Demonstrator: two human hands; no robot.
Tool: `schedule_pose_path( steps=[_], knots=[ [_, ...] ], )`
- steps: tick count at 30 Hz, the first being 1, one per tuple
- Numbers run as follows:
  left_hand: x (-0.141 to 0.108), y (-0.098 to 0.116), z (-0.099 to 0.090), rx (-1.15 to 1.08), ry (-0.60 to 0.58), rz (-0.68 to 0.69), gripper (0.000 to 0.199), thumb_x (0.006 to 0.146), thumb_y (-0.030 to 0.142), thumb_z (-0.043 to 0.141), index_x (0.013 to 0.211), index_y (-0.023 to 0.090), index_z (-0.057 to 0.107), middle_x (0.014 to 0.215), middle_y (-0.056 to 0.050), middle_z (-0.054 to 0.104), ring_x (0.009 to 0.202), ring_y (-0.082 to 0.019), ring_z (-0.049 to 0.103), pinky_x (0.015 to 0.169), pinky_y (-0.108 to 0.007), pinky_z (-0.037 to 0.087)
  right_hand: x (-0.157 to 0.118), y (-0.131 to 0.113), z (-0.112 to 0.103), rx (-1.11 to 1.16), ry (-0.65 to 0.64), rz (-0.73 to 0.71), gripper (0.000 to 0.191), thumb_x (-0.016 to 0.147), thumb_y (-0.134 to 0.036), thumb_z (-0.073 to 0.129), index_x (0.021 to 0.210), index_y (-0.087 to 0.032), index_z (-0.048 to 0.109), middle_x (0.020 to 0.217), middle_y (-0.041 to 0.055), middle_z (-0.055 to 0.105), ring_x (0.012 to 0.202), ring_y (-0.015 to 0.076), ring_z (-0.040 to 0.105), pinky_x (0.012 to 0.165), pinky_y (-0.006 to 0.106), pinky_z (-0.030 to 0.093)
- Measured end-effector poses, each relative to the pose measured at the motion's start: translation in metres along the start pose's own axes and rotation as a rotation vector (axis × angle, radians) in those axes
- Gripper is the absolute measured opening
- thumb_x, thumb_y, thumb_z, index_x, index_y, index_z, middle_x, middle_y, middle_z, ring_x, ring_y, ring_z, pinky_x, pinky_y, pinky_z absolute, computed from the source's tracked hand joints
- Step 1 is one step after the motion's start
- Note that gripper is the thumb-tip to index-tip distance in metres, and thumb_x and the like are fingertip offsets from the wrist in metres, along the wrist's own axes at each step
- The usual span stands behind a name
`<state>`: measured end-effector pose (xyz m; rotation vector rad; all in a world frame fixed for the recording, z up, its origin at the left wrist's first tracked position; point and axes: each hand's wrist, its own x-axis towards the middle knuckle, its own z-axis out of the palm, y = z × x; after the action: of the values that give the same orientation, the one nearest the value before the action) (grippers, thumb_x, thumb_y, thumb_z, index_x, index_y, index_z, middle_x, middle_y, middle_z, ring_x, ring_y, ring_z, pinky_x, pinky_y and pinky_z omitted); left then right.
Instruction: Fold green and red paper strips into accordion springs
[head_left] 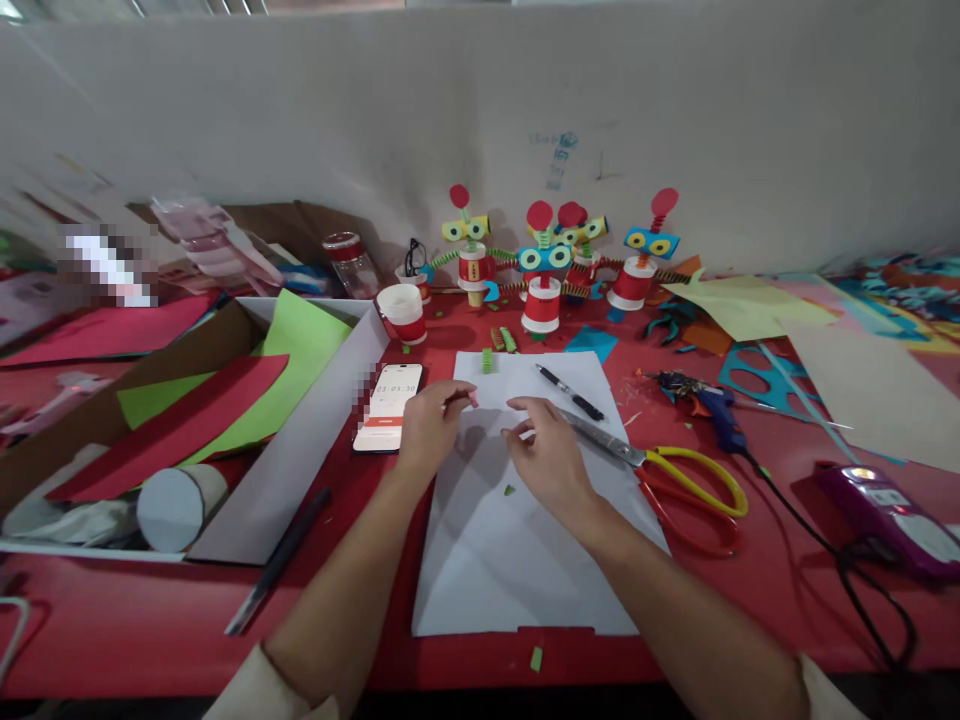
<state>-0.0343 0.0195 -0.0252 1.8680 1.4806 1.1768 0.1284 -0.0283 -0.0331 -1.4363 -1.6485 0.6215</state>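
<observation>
My left hand (433, 420) is closed in a pinch over the left edge of a white sheet (555, 580). Between its fingertips a small pinkish-red piece (473, 398) shows, perhaps paper. My right hand (546, 450) hovers over the middle of the sheet, fingers loosely curled and apart, with nothing visible in them. Beside it lie large scissors (637, 457) with one yellow and one red handle, and a black pen (570, 391). A folded green paper strip (487, 361) rests on the sheet's far edge, and a green scrap (509, 490) lies between my forearms.
A phone (388, 408) lies left of the sheet, near a white box (300, 450) of coloured paper. Several paper-cup robot figures (541, 305) stand behind, beside a paper cup (403, 312). At right are a glue gun (716, 410) with a cord and a purple device (892, 515).
</observation>
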Motion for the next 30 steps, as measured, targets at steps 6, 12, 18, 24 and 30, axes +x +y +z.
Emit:
schedule_pose_path(
  steps=[6,12,18,24,30],
  knots=[
    [0.002,-0.010,0.006,0.018,-0.124,-0.069,0.023,0.077,0.015,0.050,0.088,0.022,0.070,0.082,-0.002,0.074,0.081,-0.019,0.069,0.081,-0.030,0.051,-0.004,-0.003,0.000,-0.158,-0.117,0.017,0.027,0.081,-0.011,0.054,0.105,-0.021,0.061,0.110,0.0066,0.064,0.071,0.0146,0.062,0.071,0.031,0.048],
    [0.001,-0.005,0.003,0.085,-0.110,-0.018,0.029,0.074,0.012,0.051,0.091,0.023,0.072,0.093,-0.004,0.075,0.086,-0.021,0.068,0.084,-0.032,0.051,-0.003,-0.005,-0.002,-0.229,-0.112,0.026,0.026,0.081,-0.013,0.054,0.104,-0.022,0.062,0.106,0.0066,0.066,0.069,0.0158,0.061,0.068,0.031,0.044],
    [0.001,-0.008,-0.004,0.177,0.028,0.012,0.035,0.076,0.012,0.049,0.100,0.023,0.072,0.100,-0.005,0.074,0.089,-0.021,0.066,0.086,-0.033,0.050,-0.002,-0.006,-0.006,-0.271,-0.095,0.020,0.020,0.082,-0.015,0.053,0.097,-0.023,0.063,0.097,0.0047,0.069,0.070,0.0168,0.062,0.063,0.029,0.039],
    [0.002,-0.008,-0.006,0.193,0.134,-0.031,0.029,0.074,0.012,0.052,0.093,0.021,0.072,0.091,-0.005,0.072,0.078,-0.019,0.063,0.077,-0.030,0.050,-0.003,-0.011,-0.011,-0.299,-0.216,0.085,0.009,0.080,-0.022,0.059,0.081,-0.025,0.067,0.074,0.0021,0.070,0.065,0.0184,0.061,0.052,0.027,0.030],
    [-0.003,-0.006,0.013,0.131,-0.110,0.079,0.030,0.075,0.017,0.060,0.102,0.024,0.071,0.104,-0.006,0.068,0.085,-0.019,0.062,0.079,-0.031,0.050,-0.001,0.001,-0.015,-0.117,-0.473,-0.042,0.029,0.058,-0.016,0.078,0.084,-0.022,0.069,0.079,0.0005,0.067,0.059,0.0132,0.056,0.054,0.024,0.039]
  ],
)
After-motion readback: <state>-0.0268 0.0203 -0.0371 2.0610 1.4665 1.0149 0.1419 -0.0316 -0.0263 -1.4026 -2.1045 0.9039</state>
